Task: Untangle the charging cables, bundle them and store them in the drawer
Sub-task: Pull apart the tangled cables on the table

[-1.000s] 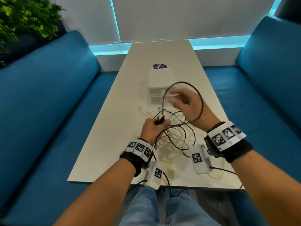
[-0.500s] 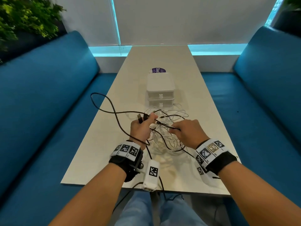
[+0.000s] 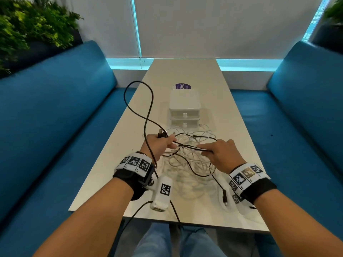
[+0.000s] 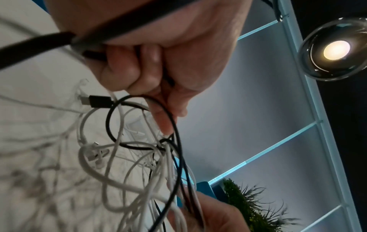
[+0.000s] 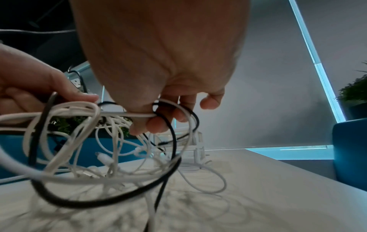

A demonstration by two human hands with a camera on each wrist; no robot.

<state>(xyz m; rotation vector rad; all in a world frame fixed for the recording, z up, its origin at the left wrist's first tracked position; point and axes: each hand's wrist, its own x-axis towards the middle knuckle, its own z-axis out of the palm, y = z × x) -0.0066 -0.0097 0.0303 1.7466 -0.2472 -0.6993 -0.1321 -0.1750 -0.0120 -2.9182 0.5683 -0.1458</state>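
Head view: left hand (image 3: 161,145) is fisted around a black cable (image 3: 138,101), right hand (image 3: 220,154) pinches black and white strands. White cable tangle (image 3: 187,164) sits mid-table (image 3: 104,182) near the front edge, drawer box (image 3: 184,108) just behind it.

The left hand (image 4: 158,51) fills the top of the picture, fingers curled tight around a black cable (image 4: 174,157) that crosses the palm and runs off to the left edge. Below the fist the cable drops in a loop, its black plug (image 4: 99,101) sticking out to the left. White cables (image 4: 95,169) hang tangled through that loop above the pale desk (image 4: 29,109). At the bottom, the right hand (image 4: 214,218) holds several strands. A lit ceiling lamp (image 4: 335,50) and a green plant (image 4: 256,208) show on the right.
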